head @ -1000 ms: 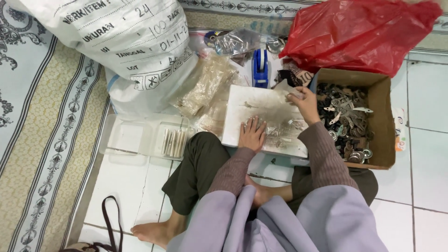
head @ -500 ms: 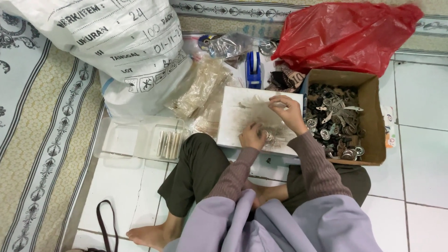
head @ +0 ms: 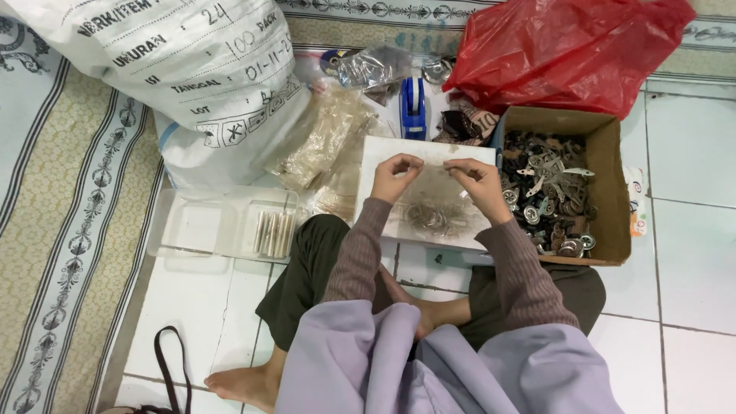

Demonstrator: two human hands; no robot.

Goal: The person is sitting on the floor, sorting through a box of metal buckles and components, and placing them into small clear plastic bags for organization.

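a small clear plastic bag (head: 434,184) is held up by its top edge, pinched between the fingers of the left hand (head: 395,175) and the right hand (head: 477,178), both closed narrowly on it. the bag hangs just above the white board (head: 383,153), and small metal pieces (head: 428,218) are seen through it or lying under it; which of the two cannot be told. the board is laid on the tiled floor in front of the crossed legs. to the right of the board, touching its edge, an open cardboard box (head: 609,192) full of dark and silvery metal parts (head: 548,192) is set. behind the box a red plastic bag (head: 567,46) is slumped. just beyond the far edge of the board a blue tape dispenser (head: 412,107) stands upright. left of the board, clear packets (head: 326,142) are heaped, and nearer, a clear plastic tray (head: 207,226) holding a row of thin sticks (head: 274,232) is placed. a large white printed sack (head: 176,69) is leaned behind the tray.
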